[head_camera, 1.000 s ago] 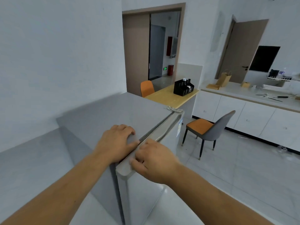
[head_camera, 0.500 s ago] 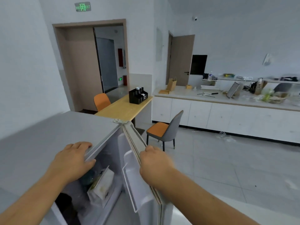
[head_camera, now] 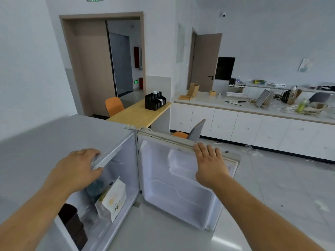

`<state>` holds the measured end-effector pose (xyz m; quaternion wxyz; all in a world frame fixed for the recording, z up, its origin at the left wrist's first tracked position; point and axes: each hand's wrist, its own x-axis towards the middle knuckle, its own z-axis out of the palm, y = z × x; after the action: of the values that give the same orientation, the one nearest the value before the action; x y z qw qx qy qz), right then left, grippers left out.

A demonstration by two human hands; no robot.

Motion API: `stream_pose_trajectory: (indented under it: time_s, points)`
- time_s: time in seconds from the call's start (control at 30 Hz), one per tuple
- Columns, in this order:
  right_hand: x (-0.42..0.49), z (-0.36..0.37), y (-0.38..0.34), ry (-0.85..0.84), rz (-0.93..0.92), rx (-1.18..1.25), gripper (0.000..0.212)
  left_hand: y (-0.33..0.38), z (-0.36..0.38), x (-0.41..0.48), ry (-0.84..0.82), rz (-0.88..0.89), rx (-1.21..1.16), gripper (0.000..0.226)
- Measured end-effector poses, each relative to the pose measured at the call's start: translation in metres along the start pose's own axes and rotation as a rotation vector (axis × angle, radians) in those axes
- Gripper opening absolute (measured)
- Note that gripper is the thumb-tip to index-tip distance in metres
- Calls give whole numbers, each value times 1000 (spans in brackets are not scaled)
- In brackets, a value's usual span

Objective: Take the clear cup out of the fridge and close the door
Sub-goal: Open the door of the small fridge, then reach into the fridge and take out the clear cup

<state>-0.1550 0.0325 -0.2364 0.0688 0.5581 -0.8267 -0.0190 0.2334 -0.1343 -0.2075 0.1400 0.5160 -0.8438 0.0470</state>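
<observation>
Fridge (head_camera: 54, 142): small grey unit in the lower left of the frame, seen from above.
Door (head_camera: 181, 178): swung wide open toward the lower centre, white inner liner and shelf rails facing the camera.
Left hand (head_camera: 76, 169): lies palm down on the fridge's top front edge, fingers (head_camera: 90, 153) spread flat, thumb curled under the lip; it holds nothing.
Right hand (head_camera: 210, 163): rests on the door's top edge, fingers (head_camera: 201, 149) extended over the rim and pressed on it, not wrapped around any object.
Clear cup (head_camera: 88, 212): a transparent shape stands inside the fridge at lower left, between the dark container and the white bag; its outline is faint, so I cannot tell more.
White bag (head_camera: 112, 198): upright in the fridge, just right of the cup.
Dark container (head_camera: 72, 221): at the fridge's lower left edge.
Wooden desk (head_camera: 139, 113): behind the fridge, centre of the frame, carrying a black organiser (head_camera: 155, 102).
Grey chair (head_camera: 195, 129): partly hidden behind the door's top edge.
</observation>
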Motion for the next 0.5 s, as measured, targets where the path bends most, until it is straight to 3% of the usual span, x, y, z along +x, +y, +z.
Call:
stream_pose_trajectory:
  time_s: [0.2,0.4,0.5]
  points:
    - [16,0,15,-30,-30,52,96,0,2,-2,1,-38,-14,55]
    - [20,8,26,20,-60,57,96,14,0,-13,-18,-56,81,65]
    - [19,9,21,162,-63,153,85,37,8,-35,43,-59,146,69]
